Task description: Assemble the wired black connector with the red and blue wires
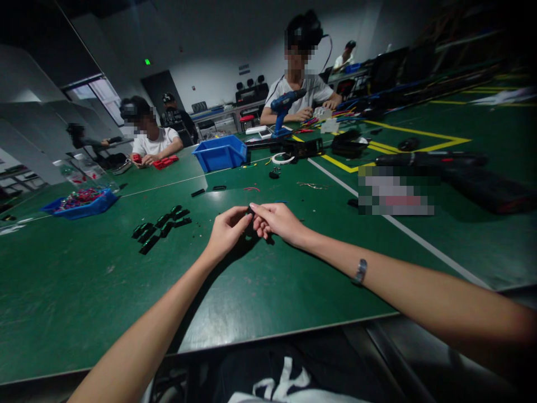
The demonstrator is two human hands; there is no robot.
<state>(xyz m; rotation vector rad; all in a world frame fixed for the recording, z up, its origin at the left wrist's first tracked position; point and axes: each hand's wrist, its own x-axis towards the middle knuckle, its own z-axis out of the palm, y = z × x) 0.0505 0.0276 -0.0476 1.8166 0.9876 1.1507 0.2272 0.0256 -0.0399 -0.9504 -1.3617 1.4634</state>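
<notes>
My left hand [229, 230] and my right hand [279, 223] meet over the middle of the green table [235, 291]. Between their fingertips they pinch a small black piece [250, 210]; fingers cover most of it, so its exact kind is hidden. Left of my left hand lies a group of black rectangular parts with green showing on them [161, 224]. Farther back, beyond my hands, rest a short black strip [198, 192] and a thin black part [219, 188]. A red wire piece [251, 189] lies near them.
A blue bin [220, 154] stands at the back; a blue tray [81, 204] of red bits sits left, by plastic bottles [90, 170]. A black power drill [457, 168] lies right, a blue drill [285, 109] stands farther back. Co-workers [153, 140] sit across the table.
</notes>
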